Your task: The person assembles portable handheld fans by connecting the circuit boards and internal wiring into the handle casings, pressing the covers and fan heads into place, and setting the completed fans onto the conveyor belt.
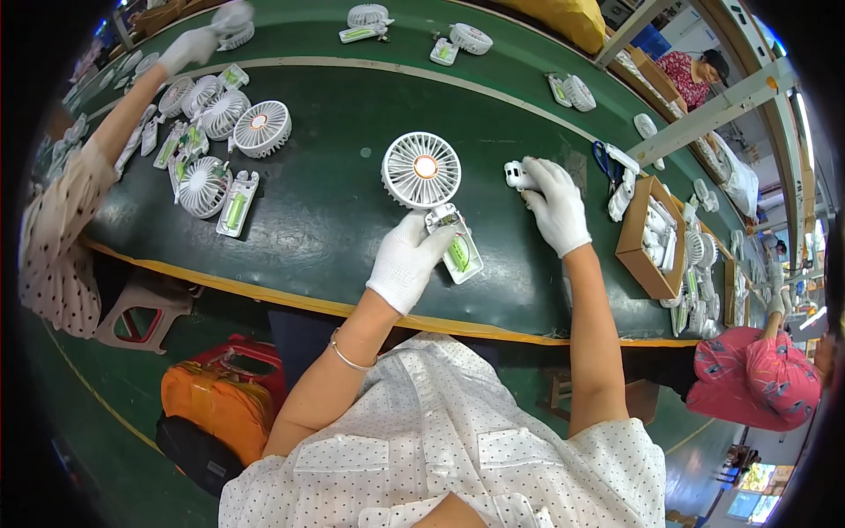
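- Dotted white shirt fills six o'clock, right under the camera, with bare forearms rising from it toward the green bench.
- Left hand, white-gloved, sits about the middle of the view; its thumb and fingers are closed around the joint between the head and handle of a white fan.
- That fan lies just toward twelve o'clock, grille facing up, its open handle slanting toward five.
- Done, as far as shows: the round grille is on the head, the head is joined to the handle, and a green cell sits in the handle tray.
- Left, I judge: the handle has no cover on this face, so the cell and small inner parts lie bare.
- Right hand, also gloved, is at two o'clock, thumb and forefinger nearly together on a small white part; whether it is lifted off the bench I cannot tell.
- Ten o'clock holds a cluster of fans, several with handles likewise open, so those look unfinished too.
- Near three o'clock, a cardboard box holds loose white pieces, with blue-handled scissors near it toward two.
- Between ten and eleven, a co-worker's gloved hand has hold of another fan, blurred.
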`<state>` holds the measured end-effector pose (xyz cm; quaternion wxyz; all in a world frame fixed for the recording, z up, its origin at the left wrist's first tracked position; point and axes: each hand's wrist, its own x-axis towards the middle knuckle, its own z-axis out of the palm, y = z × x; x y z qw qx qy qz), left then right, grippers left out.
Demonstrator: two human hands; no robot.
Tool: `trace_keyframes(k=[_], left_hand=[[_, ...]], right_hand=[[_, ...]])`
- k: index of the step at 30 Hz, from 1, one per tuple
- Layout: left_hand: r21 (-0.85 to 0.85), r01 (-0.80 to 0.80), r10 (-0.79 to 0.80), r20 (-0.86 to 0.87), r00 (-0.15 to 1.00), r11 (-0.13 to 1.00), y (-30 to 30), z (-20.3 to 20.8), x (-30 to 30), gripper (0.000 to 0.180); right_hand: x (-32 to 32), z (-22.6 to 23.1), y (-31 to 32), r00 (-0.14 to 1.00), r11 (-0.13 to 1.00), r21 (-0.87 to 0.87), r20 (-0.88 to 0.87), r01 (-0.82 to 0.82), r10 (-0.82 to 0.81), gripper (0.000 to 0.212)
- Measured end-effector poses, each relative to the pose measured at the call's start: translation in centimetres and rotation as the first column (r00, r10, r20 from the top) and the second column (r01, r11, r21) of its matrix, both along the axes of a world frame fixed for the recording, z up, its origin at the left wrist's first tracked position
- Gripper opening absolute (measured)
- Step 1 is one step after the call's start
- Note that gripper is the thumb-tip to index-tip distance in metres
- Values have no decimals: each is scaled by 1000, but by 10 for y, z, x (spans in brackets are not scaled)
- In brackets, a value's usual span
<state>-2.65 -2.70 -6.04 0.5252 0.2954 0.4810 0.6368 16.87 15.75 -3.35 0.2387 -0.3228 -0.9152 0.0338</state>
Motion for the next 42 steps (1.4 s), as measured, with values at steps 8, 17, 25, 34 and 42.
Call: trace_keyframes(k=[8,17,25,34,42], left_hand=[[-34,-78,71,-182,981,996,-5,6,-1,27],[84,-22,36,-167,985,996,-7,0,0,32],[156,38,-61,144,988,987,-11,3,-2,49],[120,65,-81,131,988,991,-9,8,-2,50],[192,-32,-47,396,917,981,-10,8,0,42]], right_hand=[[-22,8,-49,997,983,-174,-32,59,-65,47],[-53,20,-131,970,972,-220,-243,-81,26,47],[-63,15,-137,968,980,-199,-245,-1,-49,45],[-65,30,-123,986,887,-461,-152,-7,-71,39],[-72,-4,-167,974,994,-110,-226,8,-33,44]])
